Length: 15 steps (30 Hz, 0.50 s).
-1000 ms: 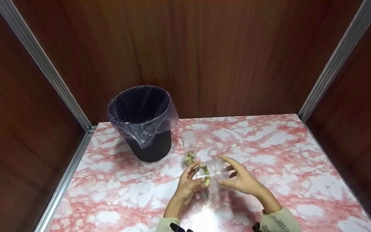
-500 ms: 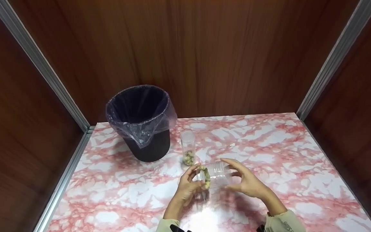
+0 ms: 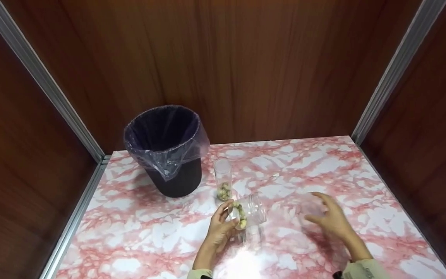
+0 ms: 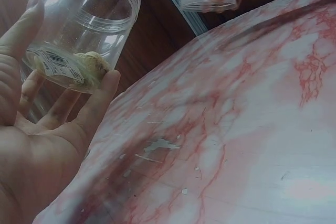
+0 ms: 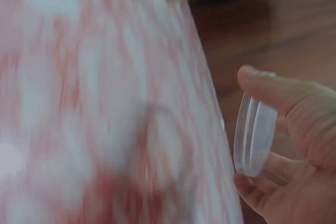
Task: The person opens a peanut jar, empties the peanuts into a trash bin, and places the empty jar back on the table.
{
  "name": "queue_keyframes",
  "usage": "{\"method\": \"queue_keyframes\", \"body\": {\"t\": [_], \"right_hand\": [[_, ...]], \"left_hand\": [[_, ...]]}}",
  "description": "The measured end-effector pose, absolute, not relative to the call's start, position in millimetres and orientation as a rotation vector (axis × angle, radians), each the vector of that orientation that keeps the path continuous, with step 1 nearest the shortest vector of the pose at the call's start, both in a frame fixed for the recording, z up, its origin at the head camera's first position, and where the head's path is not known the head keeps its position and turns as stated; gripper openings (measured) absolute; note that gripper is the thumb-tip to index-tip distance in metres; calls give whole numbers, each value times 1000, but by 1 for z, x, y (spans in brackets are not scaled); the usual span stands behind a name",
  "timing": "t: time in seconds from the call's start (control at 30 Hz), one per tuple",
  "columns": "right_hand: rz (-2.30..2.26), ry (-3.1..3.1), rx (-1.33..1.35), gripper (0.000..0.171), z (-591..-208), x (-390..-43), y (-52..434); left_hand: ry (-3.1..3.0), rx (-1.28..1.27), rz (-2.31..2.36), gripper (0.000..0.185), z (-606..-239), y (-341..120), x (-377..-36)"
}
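Observation:
My left hand (image 3: 220,230) grips a clear plastic jar (image 3: 253,209) by its base end, fingers and thumb around it. The jar lies tilted in the air, its uncovered threaded mouth pointing right. Yellow-green dried pieces (image 3: 241,215) sit at its bottom; their exact kind is unclear. In the left wrist view a barcode label (image 4: 58,64) shows on the base. Off to the right, my right hand (image 3: 333,219) pinches a clear round lid (image 5: 254,135) by its rim, apart from the jar. In the head view that lid is faint and blurred.
A taller clear container (image 3: 223,174), holding similar pieces, stands upright just beyond the left hand. Behind it to the left is a black bin (image 3: 180,180) with a purple liner. Wooden panels wall in the red-and-white marbled table (image 3: 138,232). A small white scrap (image 3: 275,175) lies on it.
The lid has come off the jar: my right hand has carried it away to the right. My left hand still holds the jar in nearly the same place.

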State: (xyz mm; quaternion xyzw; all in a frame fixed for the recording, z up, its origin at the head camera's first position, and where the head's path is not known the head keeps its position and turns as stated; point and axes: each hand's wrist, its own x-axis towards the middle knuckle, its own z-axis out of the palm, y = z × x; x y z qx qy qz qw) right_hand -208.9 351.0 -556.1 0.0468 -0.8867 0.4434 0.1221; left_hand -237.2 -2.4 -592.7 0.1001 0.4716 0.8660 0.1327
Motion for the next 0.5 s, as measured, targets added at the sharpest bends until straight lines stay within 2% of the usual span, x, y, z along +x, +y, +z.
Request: {"method": "queue_keyframes", "body": {"t": [0.27, 0.5], "right_hand": [[1125, -2670, -162, 79, -563, -201, 404], [996, -2777, -295, 84, -577, -198, 420]], "left_hand": [[1360, 280, 2513, 71, -592, -5, -235], [1429, 275, 2495, 71, -593, -7, -236]]}}
